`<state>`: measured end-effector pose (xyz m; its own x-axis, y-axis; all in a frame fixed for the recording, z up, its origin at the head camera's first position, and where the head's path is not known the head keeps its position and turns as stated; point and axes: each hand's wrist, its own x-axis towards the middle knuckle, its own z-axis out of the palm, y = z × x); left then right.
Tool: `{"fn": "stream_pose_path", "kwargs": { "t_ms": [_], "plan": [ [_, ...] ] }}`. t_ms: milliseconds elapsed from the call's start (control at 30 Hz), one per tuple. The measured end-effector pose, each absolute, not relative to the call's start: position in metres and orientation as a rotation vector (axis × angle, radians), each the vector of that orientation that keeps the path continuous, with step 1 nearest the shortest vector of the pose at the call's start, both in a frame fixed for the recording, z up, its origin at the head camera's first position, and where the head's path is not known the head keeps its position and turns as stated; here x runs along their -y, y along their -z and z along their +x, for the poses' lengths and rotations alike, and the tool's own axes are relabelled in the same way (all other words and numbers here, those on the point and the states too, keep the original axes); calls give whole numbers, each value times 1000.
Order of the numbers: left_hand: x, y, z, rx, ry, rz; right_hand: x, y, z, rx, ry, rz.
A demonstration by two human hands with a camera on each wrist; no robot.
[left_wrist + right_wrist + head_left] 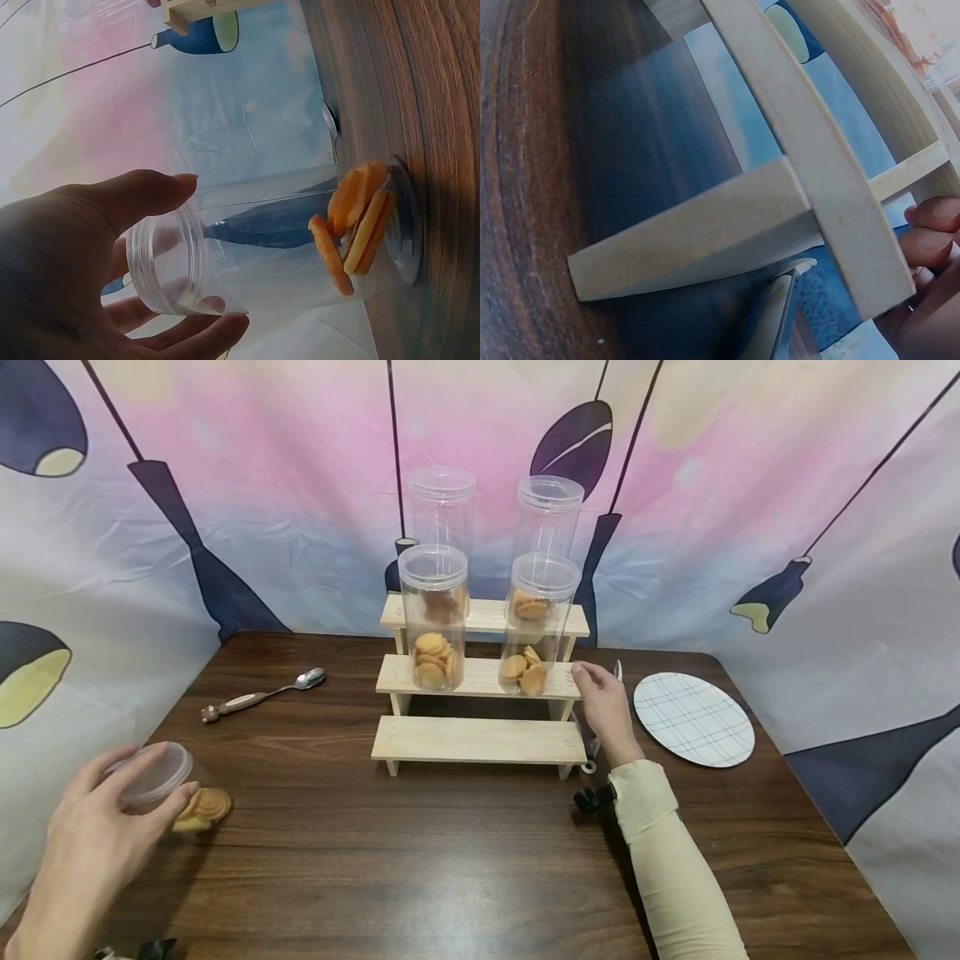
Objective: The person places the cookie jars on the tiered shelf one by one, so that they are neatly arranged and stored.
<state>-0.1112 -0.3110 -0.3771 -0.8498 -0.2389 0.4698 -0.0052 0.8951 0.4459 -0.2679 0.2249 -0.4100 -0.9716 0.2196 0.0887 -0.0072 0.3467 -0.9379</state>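
Observation:
At the table's left, my left hand grips a clear lidded jar from above, thumb and fingers around its lid. Several biscuits lie at the bottom of that jar, whose base is at the tabletop. My right hand has its curled fingers on the right end of the middle step of a three-step wooden rack; the palm side is hidden. On the middle step stand two lidded jars, left and right, with biscuits inside. Two more jars, left and right, stand behind on the top step.
A spoon with a decorated handle lies left of the rack. A round checked plate is at the right. Between rack and plate lies a slim tool, mostly hidden by my right hand. A printed cloth hangs behind the table.

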Motion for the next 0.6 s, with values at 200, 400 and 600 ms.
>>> {"fn": "stream_pose_path", "kwargs": {
  "t_ms": [200, 400, 600],
  "plan": [
    [310, 377, -113, 2529, 573, 205, -225, 409, -268, 2409, -1677, -184],
    [308, 377, -112, 2523, 583, 213, -225, 408, -268, 2406, -1675, -186],
    [307, 377, -113, 2522, 591, 229, -225, 409, -268, 2397, -1688, -183]
  ]
}}
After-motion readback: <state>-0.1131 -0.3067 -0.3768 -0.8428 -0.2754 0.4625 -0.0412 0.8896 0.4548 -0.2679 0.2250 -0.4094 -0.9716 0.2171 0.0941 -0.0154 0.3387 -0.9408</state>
